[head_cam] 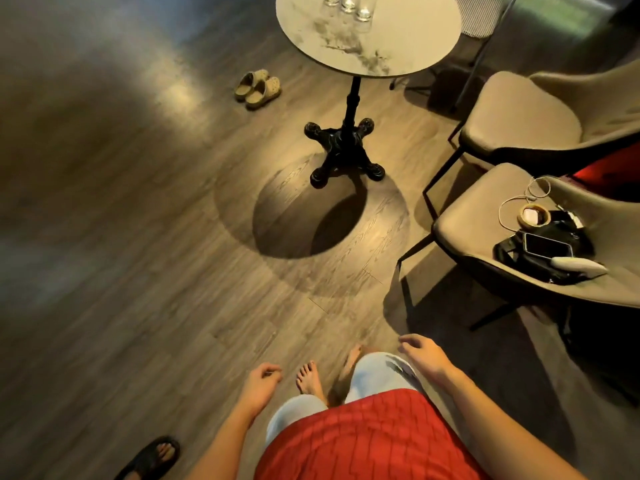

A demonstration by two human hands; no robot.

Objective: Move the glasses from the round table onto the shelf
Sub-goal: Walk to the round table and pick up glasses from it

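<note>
Standing barefoot on the wooden floor [138, 271], well short of the round counter [369, 36], the person has both arms hanging low beside the body. The left hand [260, 379] carries nothing, its fingers loosely curled; the right hand [420, 353] is likewise empty, fingers relaxed and slightly apart. Three clear glasses [348, 3] stand in a row at the far edge of the counter, cut off by the top of the view. No shelf is visible. By the look of it, the approach is the step in hand: nothing has been picked up yet. Next would be walking up to the counter, past the two chairs [519, 126] on the right, and reaching across the top to grip a glass.
</note>
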